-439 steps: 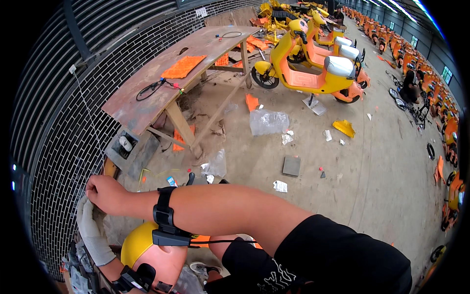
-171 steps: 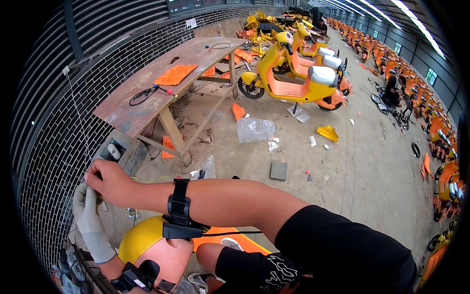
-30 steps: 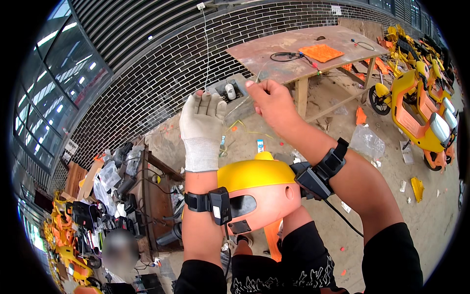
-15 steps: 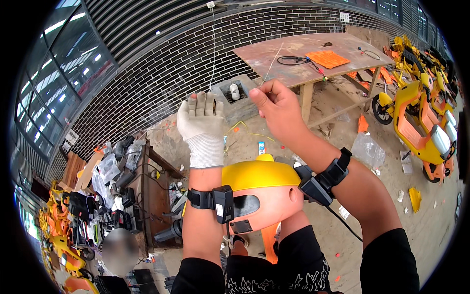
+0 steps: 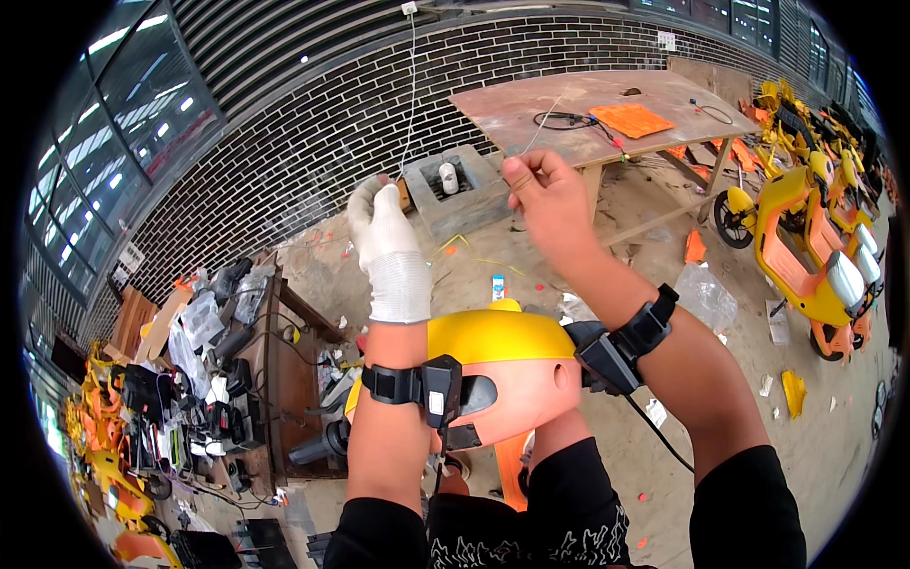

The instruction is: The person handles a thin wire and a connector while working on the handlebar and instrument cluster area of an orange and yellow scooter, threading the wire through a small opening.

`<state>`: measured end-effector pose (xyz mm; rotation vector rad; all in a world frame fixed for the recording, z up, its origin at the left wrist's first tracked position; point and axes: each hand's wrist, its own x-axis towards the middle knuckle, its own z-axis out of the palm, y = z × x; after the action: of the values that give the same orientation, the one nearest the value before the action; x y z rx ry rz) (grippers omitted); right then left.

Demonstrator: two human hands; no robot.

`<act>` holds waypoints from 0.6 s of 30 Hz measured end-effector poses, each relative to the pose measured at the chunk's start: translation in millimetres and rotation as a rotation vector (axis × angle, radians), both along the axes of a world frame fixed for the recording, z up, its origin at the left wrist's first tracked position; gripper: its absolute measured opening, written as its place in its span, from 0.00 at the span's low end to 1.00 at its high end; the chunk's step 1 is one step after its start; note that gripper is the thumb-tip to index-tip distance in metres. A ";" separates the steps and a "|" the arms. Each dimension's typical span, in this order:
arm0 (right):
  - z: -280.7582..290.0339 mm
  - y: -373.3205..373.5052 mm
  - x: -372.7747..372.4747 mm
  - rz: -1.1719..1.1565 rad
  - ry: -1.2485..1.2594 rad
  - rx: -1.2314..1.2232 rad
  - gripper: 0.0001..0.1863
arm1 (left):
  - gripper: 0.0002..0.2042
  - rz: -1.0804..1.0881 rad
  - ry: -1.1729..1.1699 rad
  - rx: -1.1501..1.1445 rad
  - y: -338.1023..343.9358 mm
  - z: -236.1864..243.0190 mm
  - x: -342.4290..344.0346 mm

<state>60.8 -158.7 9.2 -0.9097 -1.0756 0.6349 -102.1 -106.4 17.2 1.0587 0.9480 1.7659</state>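
Note:
My left hand (image 5: 382, 228), in a white knit glove, is raised with its fingers curled together. Whatever its fingertips pinch, if anything, is too small to make out. Level with it on the right, my bare right hand (image 5: 550, 197) is closed, thumb against fingers, on a thin pale strand (image 5: 542, 123) that sticks up in front of the table. Below both hands is the yellow and pink front of a scooter (image 5: 493, 365). A black handlebar grip (image 5: 320, 446) juts out on its left. A black device is strapped on each of my forearms.
A wooden table (image 5: 517, 95) at the back bears an orange sheet (image 5: 632, 120) and black cables. Yellow scooters (image 5: 806, 237) stand at right. Cluttered parts and bags (image 5: 204, 370) lie at left. A grey block (image 5: 464, 204) stands by the brick wall; scraps litter the floor.
My left hand has turned and tipped a little left, its fingers drawing together. My right hand has shifted slightly right and stays closed on the strand, which leans more to the right.

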 end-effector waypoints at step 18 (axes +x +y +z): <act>-16.9 11.2 -1.7 -0.153 -0.160 0.087 0.17 | 0.11 -0.398 0.920 0.538 -8.1 -22.8 6.0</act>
<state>59.1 -147.5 -7.8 -0.9688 -1.1539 0.3906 -96.1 -114.5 -5.6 2.3357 0.6768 1.1826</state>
